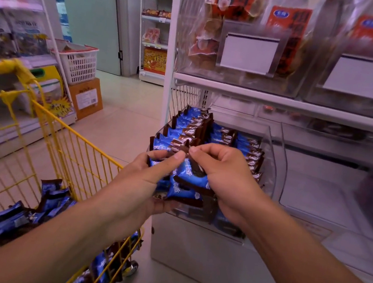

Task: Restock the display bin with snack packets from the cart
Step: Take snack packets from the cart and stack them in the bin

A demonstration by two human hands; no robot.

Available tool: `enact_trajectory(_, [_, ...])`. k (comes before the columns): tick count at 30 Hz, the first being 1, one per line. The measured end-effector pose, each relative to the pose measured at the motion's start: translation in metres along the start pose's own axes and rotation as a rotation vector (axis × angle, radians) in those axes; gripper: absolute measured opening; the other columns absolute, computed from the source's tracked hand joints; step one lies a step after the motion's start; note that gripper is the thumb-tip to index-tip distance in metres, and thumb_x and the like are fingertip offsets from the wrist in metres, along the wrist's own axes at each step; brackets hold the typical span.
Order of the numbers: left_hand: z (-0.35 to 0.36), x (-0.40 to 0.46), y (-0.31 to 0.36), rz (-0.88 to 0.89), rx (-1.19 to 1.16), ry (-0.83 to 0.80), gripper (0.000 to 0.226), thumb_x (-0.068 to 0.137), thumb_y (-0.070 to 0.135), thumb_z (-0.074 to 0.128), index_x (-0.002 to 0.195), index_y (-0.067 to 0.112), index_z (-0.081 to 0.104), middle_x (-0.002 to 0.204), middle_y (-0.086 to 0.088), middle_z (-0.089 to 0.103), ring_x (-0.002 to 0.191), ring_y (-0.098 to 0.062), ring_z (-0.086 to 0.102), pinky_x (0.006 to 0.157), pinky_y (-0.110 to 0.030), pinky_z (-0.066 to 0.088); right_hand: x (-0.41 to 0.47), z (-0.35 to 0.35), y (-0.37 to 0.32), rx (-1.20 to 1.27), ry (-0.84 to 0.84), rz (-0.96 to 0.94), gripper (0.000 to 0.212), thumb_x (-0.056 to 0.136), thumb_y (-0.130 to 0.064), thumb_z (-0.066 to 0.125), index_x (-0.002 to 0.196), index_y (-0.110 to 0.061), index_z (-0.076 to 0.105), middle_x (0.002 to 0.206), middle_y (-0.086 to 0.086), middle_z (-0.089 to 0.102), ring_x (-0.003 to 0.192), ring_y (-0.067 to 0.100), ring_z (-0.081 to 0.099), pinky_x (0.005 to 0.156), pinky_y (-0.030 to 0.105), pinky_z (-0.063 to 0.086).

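1. Nearest, at the left, the yellow cart (66, 149) holds a loose heap of blue snack packets (11, 218).
2. Just beyond, over the clear display bin's (270, 166) near left corner, the left hand (149, 179) cups a small stack of packets (187, 184) from below, thumb curled on top.
3. The right hand (221, 176) pinches the brown end of the top packet between thumb and forefinger; its other fingers curl round the stack's right side.
4. Risk, as I judge it: the glossy stack is only loosely held, so pulling one packet free could spill the rest to the floor or back into the cart.
5. Farther in, the bin's standing rows (189, 127) look tight; a packet pushed in carelessly could topple them.
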State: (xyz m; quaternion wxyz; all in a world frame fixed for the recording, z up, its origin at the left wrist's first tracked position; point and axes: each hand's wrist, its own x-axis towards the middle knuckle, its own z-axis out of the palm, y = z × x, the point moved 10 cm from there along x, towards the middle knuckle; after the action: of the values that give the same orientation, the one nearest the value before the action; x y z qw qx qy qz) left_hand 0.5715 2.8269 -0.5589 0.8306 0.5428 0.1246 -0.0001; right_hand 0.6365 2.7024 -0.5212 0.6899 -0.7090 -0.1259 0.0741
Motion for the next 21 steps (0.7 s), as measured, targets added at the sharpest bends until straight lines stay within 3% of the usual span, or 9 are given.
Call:
enact_trajectory(3, [0.004, -0.001, -0.003, -0.003, -0.150, -0.004, 0.083, 0.051, 0.032, 0.090, 0.123, 0.017, 0.053, 0.097, -0.016, 0.075, 0.087, -0.040, 0.074, 0.066, -0.049, 0.060, 0.000, -0.007, 0.007, 0.105, 0.086, 0.064, 0.016, 0.094, -0.019, 0.070, 0.079, -0.014, 0.075, 0.077, 0.006, 0.077, 0.069, 0.013, 0.073, 0.060, 0.028, 0.057])
enact_trajectory(6, [0.013, -0.003, -0.003, 0.024, -0.239, -0.042, 0.089, 0.048, 0.026, 0.093, 0.125, 0.018, 0.049, 0.097, -0.018, 0.075, 0.090, -0.040, 0.073, 0.067, -0.049, 0.060, 0.000, -0.013, 0.017, 0.221, 0.166, 0.145, 0.015, 0.094, -0.018, 0.070, 0.081, -0.013, 0.073, 0.073, 0.004, 0.076, 0.060, 0.012, 0.072, 0.051, 0.023, 0.054])
enact_trajectory(10, [0.018, -0.005, -0.008, 0.066, -0.223, -0.039, 0.095, 0.041, 0.006, 0.091, 0.122, 0.025, 0.048, 0.091, -0.007, 0.077, 0.088, -0.033, 0.075, 0.071, -0.052, 0.060, 0.000, -0.016, 0.026, 0.255, 0.243, 0.160, 0.012, 0.096, -0.018, 0.067, 0.086, -0.015, 0.073, 0.081, 0.007, 0.077, 0.071, 0.017, 0.073, 0.057, 0.026, 0.055])
enact_trajectory(13, [0.016, -0.004, -0.005, 0.097, -0.249, -0.024, 0.098, 0.037, -0.001, 0.090, 0.121, 0.029, 0.049, 0.100, -0.010, 0.075, 0.088, -0.034, 0.074, 0.070, -0.052, 0.060, -0.001, -0.015, 0.026, 0.311, 0.252, 0.156, 0.013, 0.096, -0.018, 0.067, 0.086, -0.011, 0.072, 0.074, 0.007, 0.076, 0.062, 0.015, 0.072, 0.052, 0.024, 0.054])
enact_trajectory(16, [0.017, -0.005, 0.005, 0.174, -0.194, -0.052, 0.103, 0.039, -0.001, 0.094, 0.123, 0.031, 0.045, 0.099, -0.005, 0.076, 0.093, -0.033, 0.074, 0.070, -0.050, 0.060, -0.002, -0.009, 0.032, 0.477, 0.237, 0.237, 0.012, 0.098, -0.013, 0.064, 0.099, -0.003, 0.071, 0.075, 0.010, 0.076, 0.061, 0.018, 0.072, 0.051, 0.027, 0.056])
enact_trajectory(18, [0.016, -0.007, 0.010, 0.231, -0.095, -0.030, 0.103, 0.039, 0.005, 0.096, 0.123, 0.034, 0.044, 0.101, 0.000, 0.075, 0.097, -0.028, 0.073, 0.075, -0.052, 0.060, -0.004, -0.003, 0.039, 0.556, 0.211, 0.295, 0.018, 0.099, -0.012, 0.063, 0.108, 0.001, 0.071, 0.088, 0.016, 0.077, 0.078, 0.026, 0.075, 0.060, 0.033, 0.060])
enact_trajectory(21, [0.014, -0.007, 0.014, 0.265, -0.050, -0.004, 0.094, 0.045, 0.011, 0.092, 0.123, 0.031, 0.045, 0.104, -0.002, 0.075, 0.097, -0.028, 0.073, 0.073, -0.049, 0.061, -0.005, -0.005, 0.039, 0.481, 0.231, 0.239, 0.015, 0.098, -0.013, 0.063, 0.100, -0.004, 0.074, 0.090, 0.015, 0.077, 0.080, 0.027, 0.073, 0.054, 0.030, 0.056])
